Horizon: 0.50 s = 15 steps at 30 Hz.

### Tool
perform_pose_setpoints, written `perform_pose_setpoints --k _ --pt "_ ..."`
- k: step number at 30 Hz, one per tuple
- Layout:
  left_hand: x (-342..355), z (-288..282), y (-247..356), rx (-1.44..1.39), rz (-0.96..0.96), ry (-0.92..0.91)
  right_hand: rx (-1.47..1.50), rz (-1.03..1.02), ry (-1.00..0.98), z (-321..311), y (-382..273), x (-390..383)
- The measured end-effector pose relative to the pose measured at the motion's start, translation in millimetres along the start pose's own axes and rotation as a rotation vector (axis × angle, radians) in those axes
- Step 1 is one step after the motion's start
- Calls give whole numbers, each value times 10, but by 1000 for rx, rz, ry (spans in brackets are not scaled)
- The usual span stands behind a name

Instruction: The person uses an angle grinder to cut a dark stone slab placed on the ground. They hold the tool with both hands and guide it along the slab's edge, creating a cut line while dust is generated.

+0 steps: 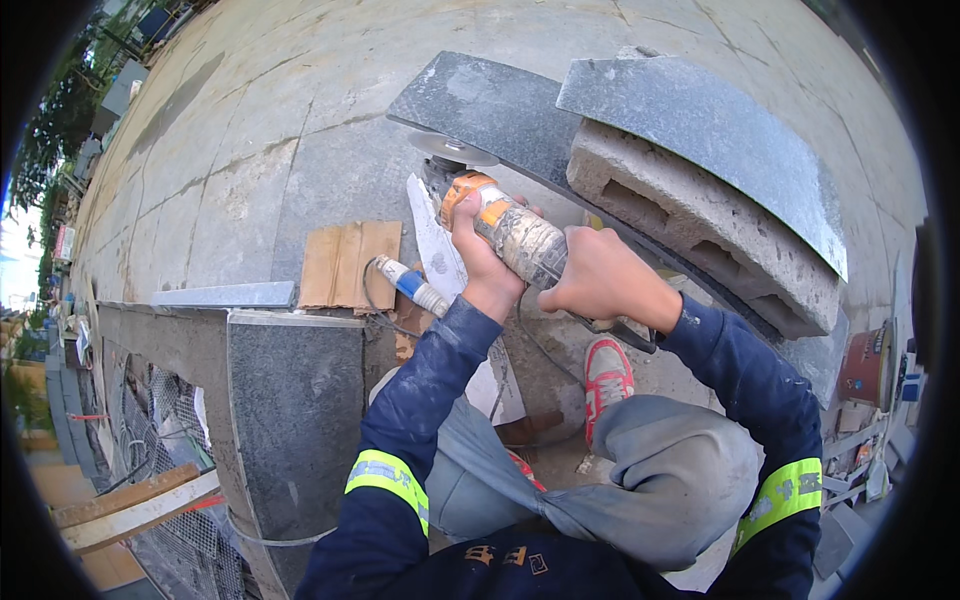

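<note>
Both my hands grip an orange and dusty-white angle grinder (530, 240). My left hand (480, 250) is wrapped round its front body near the orange head. My right hand (610, 272) closes on its rear end. At its front the thin grey disc (453, 149) lies close to the edge of a dark grey stone slab (490, 100); whether they touch I cannot tell. A concrete block (690, 215) with hollows weighs on that slab, and a lighter grey stone piece (700, 140) rests on top of the block.
Left of the grinder lie a cardboard piece (349, 265) and a white-and-blue cylindrical thing (412, 285) with a cable. A dark stone-faced ledge (290, 430) stands at my left, beside a hollow with mesh and wooden boards (140, 508). At far right is a reddish-brown bucket (864, 366).
</note>
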<state>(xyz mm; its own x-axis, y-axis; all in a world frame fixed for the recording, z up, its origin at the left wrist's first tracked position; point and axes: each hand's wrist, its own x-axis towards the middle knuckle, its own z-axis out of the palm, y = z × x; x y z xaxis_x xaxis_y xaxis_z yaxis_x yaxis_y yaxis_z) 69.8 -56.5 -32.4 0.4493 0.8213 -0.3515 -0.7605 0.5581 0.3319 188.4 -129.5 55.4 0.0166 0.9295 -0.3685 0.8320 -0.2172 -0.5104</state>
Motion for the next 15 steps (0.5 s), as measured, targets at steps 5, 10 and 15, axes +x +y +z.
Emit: perform_pose_setpoints --k 5,10,15 --pt "164 -28 118 -54 -31 10 -11 17 -40 -62 -94 176" --pt "301 -134 178 -18 -22 -23 -38 39 -64 -61 -154 277" --pt "230 -131 113 -43 -36 -3 -28 54 -68 -37 -123 198"
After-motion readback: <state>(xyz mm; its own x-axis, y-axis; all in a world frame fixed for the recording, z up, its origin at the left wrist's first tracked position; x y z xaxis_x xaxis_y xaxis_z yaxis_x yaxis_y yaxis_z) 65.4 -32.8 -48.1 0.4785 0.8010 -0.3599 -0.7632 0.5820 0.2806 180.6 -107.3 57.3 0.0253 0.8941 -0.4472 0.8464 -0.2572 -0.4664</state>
